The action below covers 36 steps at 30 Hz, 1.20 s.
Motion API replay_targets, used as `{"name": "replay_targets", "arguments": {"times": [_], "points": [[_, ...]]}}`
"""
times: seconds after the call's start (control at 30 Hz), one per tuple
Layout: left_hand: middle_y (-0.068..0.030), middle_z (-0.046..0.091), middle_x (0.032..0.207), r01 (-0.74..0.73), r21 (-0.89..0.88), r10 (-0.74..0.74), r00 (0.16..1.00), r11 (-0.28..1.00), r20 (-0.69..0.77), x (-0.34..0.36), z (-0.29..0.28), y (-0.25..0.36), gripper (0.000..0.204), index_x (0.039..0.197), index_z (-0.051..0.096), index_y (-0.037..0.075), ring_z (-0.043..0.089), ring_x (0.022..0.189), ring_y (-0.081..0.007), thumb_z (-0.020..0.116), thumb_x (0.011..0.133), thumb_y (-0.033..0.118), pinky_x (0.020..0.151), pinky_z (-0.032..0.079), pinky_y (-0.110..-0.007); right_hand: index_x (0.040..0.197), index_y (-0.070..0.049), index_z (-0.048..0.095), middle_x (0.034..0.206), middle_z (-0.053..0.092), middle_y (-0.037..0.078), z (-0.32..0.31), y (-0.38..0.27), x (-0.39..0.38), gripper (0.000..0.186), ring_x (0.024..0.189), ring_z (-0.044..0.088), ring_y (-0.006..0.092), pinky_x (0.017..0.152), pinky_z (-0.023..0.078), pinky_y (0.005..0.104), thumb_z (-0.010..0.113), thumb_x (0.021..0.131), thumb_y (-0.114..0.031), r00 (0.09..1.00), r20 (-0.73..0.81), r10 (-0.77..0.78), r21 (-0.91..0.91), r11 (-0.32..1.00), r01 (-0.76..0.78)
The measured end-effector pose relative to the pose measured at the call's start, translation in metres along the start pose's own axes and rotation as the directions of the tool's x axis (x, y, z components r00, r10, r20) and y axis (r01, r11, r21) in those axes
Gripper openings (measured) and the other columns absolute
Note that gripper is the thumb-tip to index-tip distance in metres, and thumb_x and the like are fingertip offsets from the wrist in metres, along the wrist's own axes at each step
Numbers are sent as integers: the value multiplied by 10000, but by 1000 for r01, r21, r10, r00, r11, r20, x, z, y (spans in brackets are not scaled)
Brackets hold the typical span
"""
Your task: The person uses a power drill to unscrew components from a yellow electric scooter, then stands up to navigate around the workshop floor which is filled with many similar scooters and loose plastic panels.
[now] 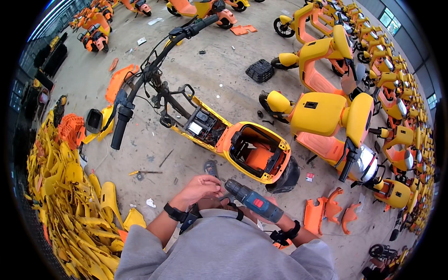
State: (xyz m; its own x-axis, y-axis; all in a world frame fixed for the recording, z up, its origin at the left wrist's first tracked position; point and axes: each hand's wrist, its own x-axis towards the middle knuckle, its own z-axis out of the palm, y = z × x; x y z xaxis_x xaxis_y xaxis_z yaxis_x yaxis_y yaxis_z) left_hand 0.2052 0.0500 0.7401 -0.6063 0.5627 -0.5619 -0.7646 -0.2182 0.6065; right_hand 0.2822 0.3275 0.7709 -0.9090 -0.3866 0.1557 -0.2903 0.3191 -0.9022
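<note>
A cordless drill [254, 200], dark with a blue-grey body and a red patch, is held close in front of my grey shirt by my right hand [272, 205], which mostly hides behind the tool. Its chuck points to the left. My left hand [204, 188] is next to the chuck with fingers curled and pinched together; what they hold, if anything, is too small to name. Just ahead stands a partly stripped scooter [224, 135], yellow and orange, with its seat compartment [255, 156] uncovered. Its bare handlebar [148, 72] reaches away to the far left.
Yellow body panels [70, 200] lie heaped at the left. Several whole scooters [322, 116] stand in rows on the right. Orange panels [315, 217] lie on the floor near my right arm. A black basket [260, 71] and a screwdriver-like tool [144, 172] lie farther out.
</note>
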Motion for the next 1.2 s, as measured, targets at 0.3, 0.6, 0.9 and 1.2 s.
{"name": "replay_targets", "arguments": {"times": [0.3,0.6,0.9,1.2], "points": [[-162,692,897,26,108,-39,992,994,117,14,14,-9,237,1109,604,-65,683,787,-200,597,875,-30,725,555,-280,817,-68,641,674,607,105,12,20,-49,143,590,611,274,564,506,332,716,703,-111,992,1,123,-129,984,-122],[-175,686,946,88,112,-101,987,990,125,16,18,-6,206,1084,617,-57,696,819,-253,587,882,-34,724,591,-336,845,-47,652,708,634,130,15,30,-66,247,623,636,299,593,516,344,770,682,-190,985,-24,171,-30,985,-171],[-176,678,982,84,121,-100,986,989,136,19,21,-1,227,1123,600,-32,696,866,-281,595,901,17,722,595,-344,873,-32,652,743,644,128,8,25,-63,237,641,641,300,627,529,335,758,681,-122,991,-59,124,-38,991,-126],[-203,655,1054,141,73,-150,981,987,123,24,27,1,246,1129,566,-45,685,890,-272,604,914,68,754,581,-361,918,-30,653,771,652,136,5,23,-68,277,663,649,307,637,530,334,761,682,-127,989,-85,124,-50,990,-128]]}}
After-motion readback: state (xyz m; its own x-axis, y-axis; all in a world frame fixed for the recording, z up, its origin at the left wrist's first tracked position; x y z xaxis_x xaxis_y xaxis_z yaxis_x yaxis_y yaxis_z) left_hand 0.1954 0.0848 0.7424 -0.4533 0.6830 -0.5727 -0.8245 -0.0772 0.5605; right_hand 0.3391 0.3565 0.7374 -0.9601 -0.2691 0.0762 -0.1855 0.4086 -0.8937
